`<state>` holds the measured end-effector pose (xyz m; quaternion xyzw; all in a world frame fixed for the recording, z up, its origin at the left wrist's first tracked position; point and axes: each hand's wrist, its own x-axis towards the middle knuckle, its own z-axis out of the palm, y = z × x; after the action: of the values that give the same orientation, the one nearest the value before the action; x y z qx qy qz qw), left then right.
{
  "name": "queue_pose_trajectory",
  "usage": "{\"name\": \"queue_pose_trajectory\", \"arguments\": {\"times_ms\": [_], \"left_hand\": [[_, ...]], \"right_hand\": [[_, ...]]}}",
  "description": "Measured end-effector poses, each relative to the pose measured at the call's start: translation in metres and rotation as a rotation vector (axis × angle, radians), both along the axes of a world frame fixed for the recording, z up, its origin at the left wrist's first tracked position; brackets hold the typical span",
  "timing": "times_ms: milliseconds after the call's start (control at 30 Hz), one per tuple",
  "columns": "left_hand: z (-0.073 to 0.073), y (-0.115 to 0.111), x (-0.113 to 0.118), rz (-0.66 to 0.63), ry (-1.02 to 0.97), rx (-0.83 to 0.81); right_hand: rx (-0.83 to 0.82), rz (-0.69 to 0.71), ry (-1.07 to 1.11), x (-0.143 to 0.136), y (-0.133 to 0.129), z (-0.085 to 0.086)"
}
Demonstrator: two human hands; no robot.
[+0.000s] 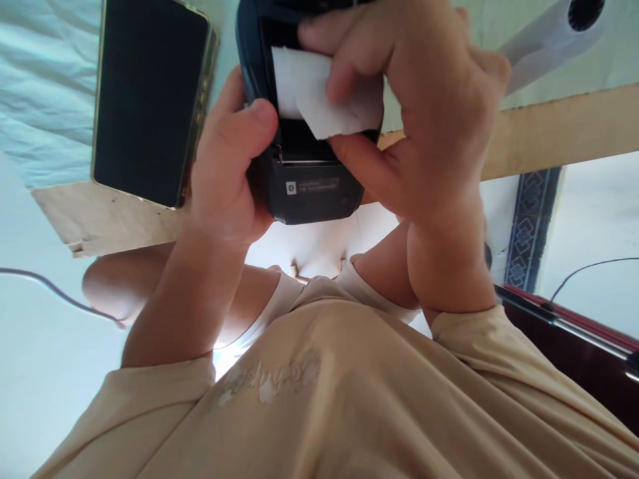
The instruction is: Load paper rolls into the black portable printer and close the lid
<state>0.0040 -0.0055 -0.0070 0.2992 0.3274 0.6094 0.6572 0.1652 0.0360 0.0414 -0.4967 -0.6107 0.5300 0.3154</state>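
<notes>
A dark handheld device (317, 189), which looks like a small label printer with its compartment uncovered, is at the top middle. My left hand (229, 159) grips its left side, the thumb on the edge and the other fingers mostly hidden. White paper (294, 83) lies in the compartment, with a loose end folded over to the right. My right hand (424, 100) bends over the device's right side, its thumb below the paper and its fingers pressed on the loose end.
A phone-like black slab (150, 100) lies at the upper left, on the cloth-covered table with a wooden edge (559, 133). At the upper right is a whitish cylinder (544, 46) with a dark end. A cable (60, 293) runs at the left.
</notes>
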Motion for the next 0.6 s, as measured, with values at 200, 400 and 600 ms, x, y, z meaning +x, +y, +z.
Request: {"name": "queue_pose_trajectory", "arguments": {"times_ms": [200,400,600], "left_hand": [[-0.006,0.003,-0.004,-0.035,-0.034,0.051],[-0.001,0.001,-0.002,-0.03,-0.002,0.031],[-0.003,0.0,-0.004,-0.007,0.025,-0.007]], "right_hand": [[0.86,0.16,-0.436,0.007,-0.007,-0.012],[0.833,0.099,-0.408,0.006,-0.017,-0.005],[0.9,0.23,-0.252,0.002,-0.021,-0.017]]}}
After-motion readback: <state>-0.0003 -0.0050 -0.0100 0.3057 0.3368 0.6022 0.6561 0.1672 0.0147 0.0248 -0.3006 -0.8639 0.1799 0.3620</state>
